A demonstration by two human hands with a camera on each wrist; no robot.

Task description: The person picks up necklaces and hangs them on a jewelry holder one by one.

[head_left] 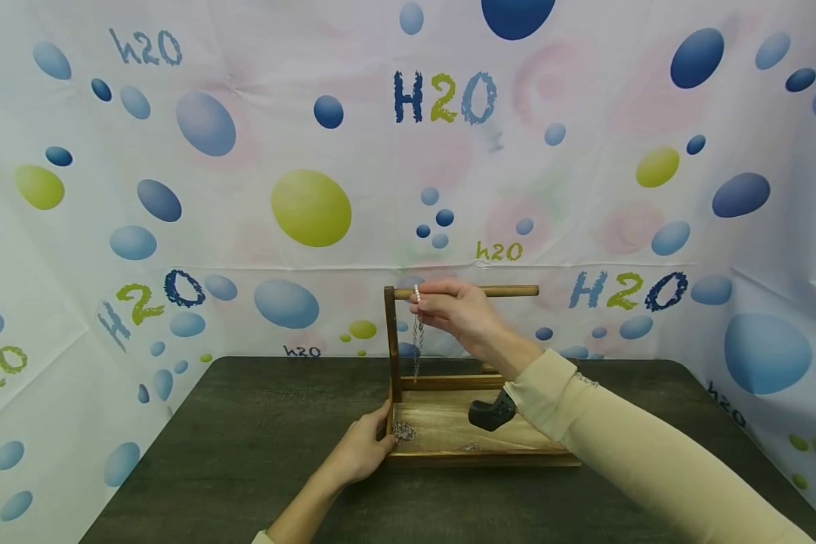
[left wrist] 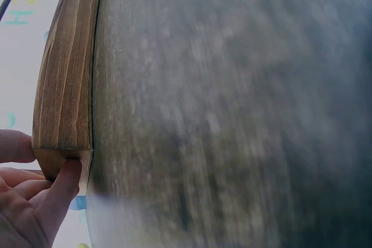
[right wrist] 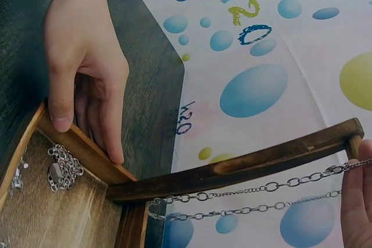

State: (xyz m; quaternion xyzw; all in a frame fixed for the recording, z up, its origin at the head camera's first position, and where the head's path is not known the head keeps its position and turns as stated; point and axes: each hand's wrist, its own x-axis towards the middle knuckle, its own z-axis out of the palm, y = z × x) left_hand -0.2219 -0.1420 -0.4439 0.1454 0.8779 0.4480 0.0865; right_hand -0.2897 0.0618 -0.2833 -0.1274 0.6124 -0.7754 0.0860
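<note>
A wooden jewelry stand [head_left: 442,456] has a shallow tray base, an upright post [head_left: 391,340] at its left and a horizontal bar [head_left: 513,290] on top. My right hand [head_left: 468,313] is at the bar near the post, pinching a silver chain necklace [right wrist: 273,186] with a strand of white beads [head_left: 417,293] at the fingertips. The necklace hangs down in a long loop beside the post. My left hand [head_left: 362,447] grips the tray's left wall [right wrist: 87,143], thumb at the front corner and fingers along the outer side.
In the tray's left corner lies a heaped silver chain [right wrist: 65,169]; a smaller silver piece [head_left: 471,446] sits near the front wall. A black wrist camera [head_left: 493,412] under my right forearm covers part of the tray. The dark table [head_left: 245,453] meets a patterned backdrop [head_left: 353,151].
</note>
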